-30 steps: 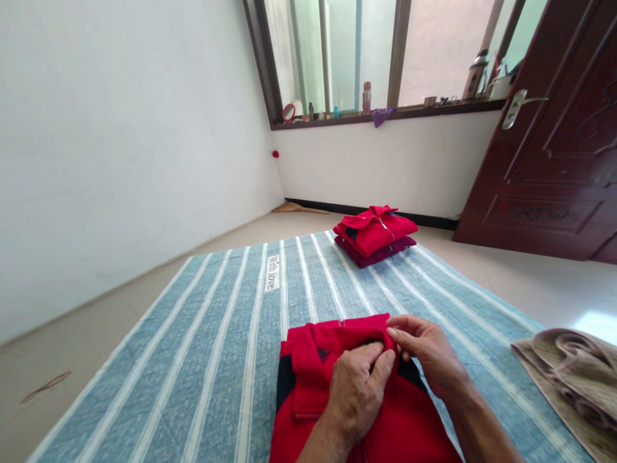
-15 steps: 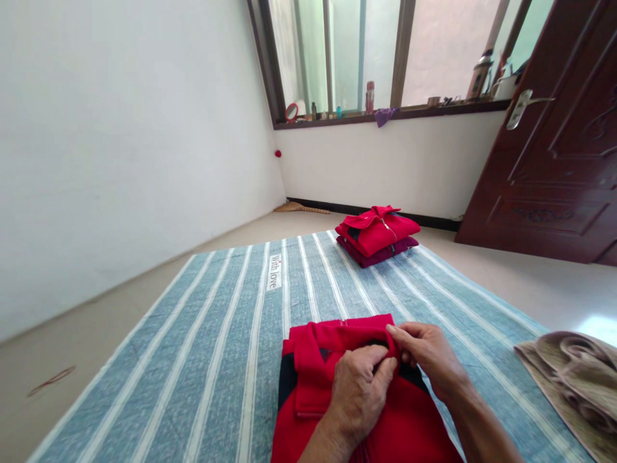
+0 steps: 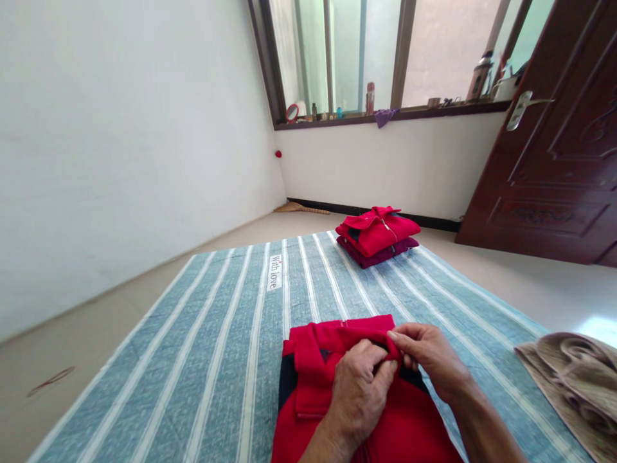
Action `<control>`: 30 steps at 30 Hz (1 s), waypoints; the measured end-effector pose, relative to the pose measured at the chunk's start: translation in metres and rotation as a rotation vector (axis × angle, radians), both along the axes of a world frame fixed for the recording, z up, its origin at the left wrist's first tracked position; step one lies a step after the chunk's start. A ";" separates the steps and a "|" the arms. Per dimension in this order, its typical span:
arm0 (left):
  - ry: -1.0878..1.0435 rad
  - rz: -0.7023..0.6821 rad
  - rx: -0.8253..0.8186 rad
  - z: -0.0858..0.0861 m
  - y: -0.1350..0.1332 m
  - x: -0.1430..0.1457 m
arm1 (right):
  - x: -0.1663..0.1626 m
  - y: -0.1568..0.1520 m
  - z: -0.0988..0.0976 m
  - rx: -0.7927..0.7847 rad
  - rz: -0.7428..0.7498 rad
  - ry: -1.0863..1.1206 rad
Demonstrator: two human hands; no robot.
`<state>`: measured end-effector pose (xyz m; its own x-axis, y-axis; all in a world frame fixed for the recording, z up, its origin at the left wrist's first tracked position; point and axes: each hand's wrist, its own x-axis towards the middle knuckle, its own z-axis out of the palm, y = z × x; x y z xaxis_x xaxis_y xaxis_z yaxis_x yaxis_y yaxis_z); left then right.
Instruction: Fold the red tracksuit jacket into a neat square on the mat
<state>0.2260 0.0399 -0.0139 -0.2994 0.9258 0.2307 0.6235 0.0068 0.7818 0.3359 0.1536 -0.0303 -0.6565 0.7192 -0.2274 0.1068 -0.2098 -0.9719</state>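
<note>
A red jacket with black panels [image 3: 318,379] lies on the blue striped sheet [image 3: 231,360] right in front of me. My left hand [image 3: 359,392] rests on the jacket with its fingers pinching the red collar. My right hand [image 3: 429,357] pinches the same collar edge from the right, fingertips meeting those of the left. Both hands are closed on the fabric.
A stack of two folded garments, red over maroon [image 3: 378,235], sits at the sheet's far edge. A beige crumpled cloth [image 3: 573,379] lies on the floor at right. A dark wooden door [image 3: 559,148] stands at right; a windowsill [image 3: 385,116] holds bottles and small items.
The hands stay on the collar. The left hand's fingers have shifted slightly up along the fabric. The view has barely moved.
</note>
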 end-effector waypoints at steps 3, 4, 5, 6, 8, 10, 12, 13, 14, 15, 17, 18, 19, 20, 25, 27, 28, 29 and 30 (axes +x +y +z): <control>0.000 0.009 -0.004 0.000 0.000 0.000 | 0.001 -0.001 0.000 -0.024 0.000 0.024; -0.003 0.007 -0.005 0.000 0.000 0.000 | 0.001 -0.001 0.001 -0.034 -0.007 0.030; -0.005 0.006 -0.005 0.000 0.000 0.001 | 0.001 -0.002 0.002 -0.042 -0.017 0.032; -0.005 0.005 -0.004 0.000 0.000 0.001 | 0.000 -0.003 0.003 -0.049 -0.028 0.032; -0.001 0.005 -0.002 0.000 0.000 0.001 | -0.001 -0.005 0.004 -0.055 -0.046 0.028; 0.003 0.006 0.002 0.000 0.000 0.001 | -0.002 -0.005 0.005 -0.058 -0.048 0.027; 0.000 0.002 0.007 0.000 0.000 0.001 | -0.003 -0.005 0.005 -0.060 -0.042 0.034; -0.002 0.001 0.011 0.000 0.000 0.001 | -0.003 -0.005 0.004 -0.060 -0.040 0.038; -0.001 0.002 0.015 0.000 0.000 0.001 | -0.003 -0.005 0.004 -0.059 -0.038 0.042; 0.002 0.004 0.018 -0.001 0.000 0.001 | -0.003 -0.005 0.003 -0.058 -0.038 0.047; 0.014 0.014 0.021 -0.001 0.000 0.001 | -0.003 -0.005 0.002 -0.055 -0.041 0.059; 0.020 0.017 0.021 -0.002 0.000 0.002 | -0.004 -0.006 0.002 -0.056 -0.043 0.067; 0.027 0.020 0.022 -0.002 0.000 0.002 | -0.004 -0.006 0.001 -0.059 -0.045 0.073; 0.034 0.025 0.022 -0.002 0.000 0.002 | -0.005 -0.007 0.001 -0.063 -0.047 0.080; 0.067 0.044 0.025 -0.005 0.000 0.002 | -0.006 -0.008 0.002 -0.059 -0.078 0.087; 0.073 0.047 0.033 -0.005 0.001 0.003 | -0.007 -0.009 0.003 -0.049 -0.096 0.077; 0.075 0.049 0.036 -0.005 0.001 0.003 | -0.007 -0.009 0.003 -0.043 -0.103 0.072; 0.075 0.052 0.037 -0.005 0.001 0.003 | -0.008 -0.009 0.003 -0.038 -0.108 0.068; 0.075 0.053 0.038 -0.005 0.001 0.003 | -0.008 -0.009 0.003 -0.035 -0.114 0.065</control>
<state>0.2288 0.0407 -0.0188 -0.3287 0.8991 0.2890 0.6798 0.0129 0.7333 0.3278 0.1449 -0.0271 -0.5853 0.7822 -0.2134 0.0179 -0.2507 -0.9679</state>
